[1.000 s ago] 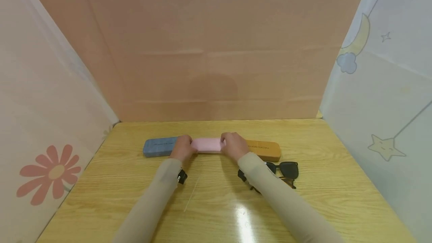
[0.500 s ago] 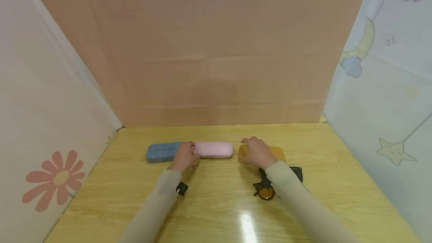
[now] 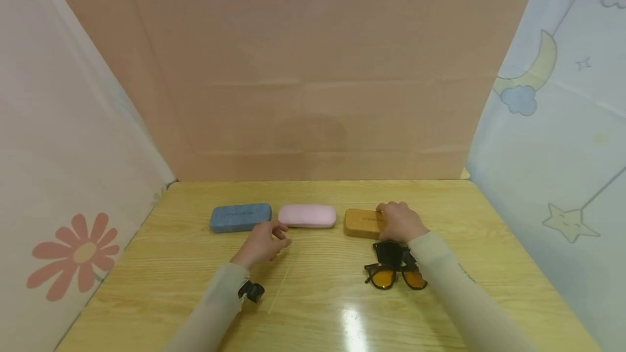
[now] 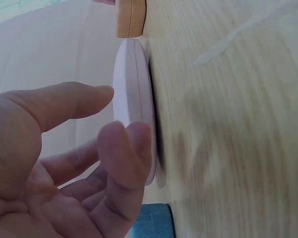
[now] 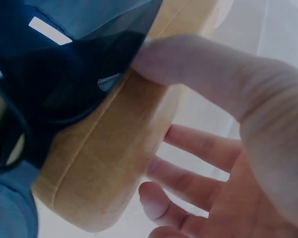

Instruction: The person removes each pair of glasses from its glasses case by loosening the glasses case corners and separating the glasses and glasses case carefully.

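In the head view my left hand [image 3: 263,243] hovers over the table just in front of a blue glasses case [image 3: 239,218] and a pink glasses case [image 3: 307,216]. Its fingers are loosely bent and hold nothing. In the left wrist view the pink case stands beyond thumb and fingertips, apart from them in depth as far as I can tell. My right hand [image 3: 402,222] holds the right part of an orange glasses case [image 3: 362,223]. The right wrist view has the thumb on its front side and fingers at the lid's other edge; some contact is hidden by a dark lens.
Black sunglasses [image 3: 389,252] and a pair with amber lenses [image 3: 383,278] lie close together in front of the orange case, partly under the right forearm. A tan backdrop [image 3: 303,96] closes the table's far side, and printed sheets [image 3: 557,140] flank it.
Both hands have left the pink case. My right hand has moved right onto the orange case, then along to its right part. The left hand has drawn back toward me.
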